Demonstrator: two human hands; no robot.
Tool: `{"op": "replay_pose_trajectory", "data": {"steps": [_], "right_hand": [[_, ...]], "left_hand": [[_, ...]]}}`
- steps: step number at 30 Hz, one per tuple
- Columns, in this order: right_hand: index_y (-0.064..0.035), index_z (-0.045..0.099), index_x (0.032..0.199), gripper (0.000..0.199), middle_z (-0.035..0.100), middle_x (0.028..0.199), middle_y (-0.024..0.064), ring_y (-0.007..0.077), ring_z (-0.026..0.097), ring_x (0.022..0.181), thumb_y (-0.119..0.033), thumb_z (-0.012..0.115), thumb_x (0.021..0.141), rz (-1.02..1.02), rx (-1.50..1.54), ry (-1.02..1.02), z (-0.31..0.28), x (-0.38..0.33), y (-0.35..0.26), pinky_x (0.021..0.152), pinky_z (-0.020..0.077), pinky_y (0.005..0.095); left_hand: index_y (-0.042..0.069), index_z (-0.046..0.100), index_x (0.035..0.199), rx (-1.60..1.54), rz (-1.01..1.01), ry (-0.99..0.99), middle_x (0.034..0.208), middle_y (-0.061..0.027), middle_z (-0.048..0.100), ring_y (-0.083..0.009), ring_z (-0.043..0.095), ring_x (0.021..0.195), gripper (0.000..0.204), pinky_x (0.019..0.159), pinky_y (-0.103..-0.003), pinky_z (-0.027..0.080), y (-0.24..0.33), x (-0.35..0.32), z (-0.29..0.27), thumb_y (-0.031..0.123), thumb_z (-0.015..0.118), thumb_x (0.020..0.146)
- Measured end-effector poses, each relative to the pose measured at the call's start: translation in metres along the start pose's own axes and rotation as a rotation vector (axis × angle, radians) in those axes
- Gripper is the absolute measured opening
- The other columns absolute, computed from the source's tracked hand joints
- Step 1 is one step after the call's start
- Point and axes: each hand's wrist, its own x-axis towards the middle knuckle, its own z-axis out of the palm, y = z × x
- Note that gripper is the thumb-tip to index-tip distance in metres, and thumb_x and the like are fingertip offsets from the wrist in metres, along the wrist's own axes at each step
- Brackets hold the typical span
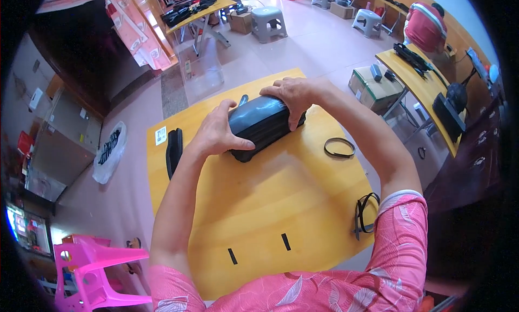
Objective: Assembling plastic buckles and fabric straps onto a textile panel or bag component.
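Observation:
A black box-shaped case [259, 124] with a smooth dark grey top rests near the far edge of the yellow wooden table [270, 204]. My left hand [220, 129] clasps its left end, thumb along the near side and fingers over the back. Around the right end, my right hand [294, 95] grips from above with its thumb down the front. A small blue-grey tab [244, 99] sticks up behind the case. To the left of my left hand lies a long padded black strip [174, 150].
A black band ring [339, 147] and a looped black strap [359, 220] lie along the table's right side. Two short black strips [285, 241] mark the near part. A pink stool [97, 271] stands at lower left; a person in pink [425, 28] is at far right.

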Motion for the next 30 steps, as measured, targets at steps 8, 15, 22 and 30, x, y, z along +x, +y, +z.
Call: {"op": "replay_pose_trajectory", "data": {"steps": [8, 15, 22, 30], "right_hand": [[-0.0097, 0.04, 0.136, 0.103, 0.054, 0.121, 0.0174, 0.0361, 0.049, 0.115, -0.03, 0.089, 0.048, -0.101, 0.046, 0.221, 0.023, 0.001, 0.013, 0.098, 0.0414, 0.0429], [-0.0084, 0.032, 0.143, 0.111, 0.039, 0.14, 0.0209, 0.0359, 0.034, 0.132, -0.04, 0.087, 0.052, 0.038, -0.127, 0.202, 0.011, -0.019, -0.017, 0.108, 0.03, 0.0463], [-0.0035, 0.059, 0.106, 0.033, 0.059, 0.116, 0.0141, 0.0312, 0.054, 0.11, -0.032, 0.053, 0.09, 0.022, 0.044, 0.618, 0.029, 0.013, -0.056, 0.097, 0.0384, 0.0439], [-0.0045, 0.059, 0.101, 0.027, 0.062, 0.102, 0.0144, 0.0333, 0.058, 0.096, -0.027, 0.049, 0.091, -0.02, -0.174, 0.92, 0.072, 0.038, -0.062, 0.089, 0.0411, 0.0435]], "left_hand": [[0.003, 0.049, 0.127, -0.07, 0.147, 0.191, 0.119, -0.0213, 0.055, -0.0354, 0.051, 0.114, 0.094, 0.1, -0.04, 0.04, -0.026, 0.002, 0.019, 0.036, 0.087, 0.049], [0.005, 0.051, 0.129, -0.006, 0.068, 0.085, 0.12, -0.0219, 0.055, -0.0357, 0.051, 0.113, 0.089, 0.098, -0.04, 0.04, -0.017, -0.002, 0.018, 0.039, 0.084, 0.054], [0.019, 0.051, 0.13, 0.046, 0.084, 0.09, 0.114, -0.0168, 0.057, -0.0342, 0.054, 0.109, 0.091, 0.091, -0.045, 0.046, -0.024, -0.008, 0.015, 0.053, 0.08, 0.052], [0.012, 0.044, 0.135, 0.044, 0.092, 0.208, 0.117, -0.0192, 0.052, -0.035, 0.05, 0.111, 0.098, 0.095, -0.044, 0.041, -0.038, -0.028, 0.026, 0.053, 0.081, 0.054]]}}
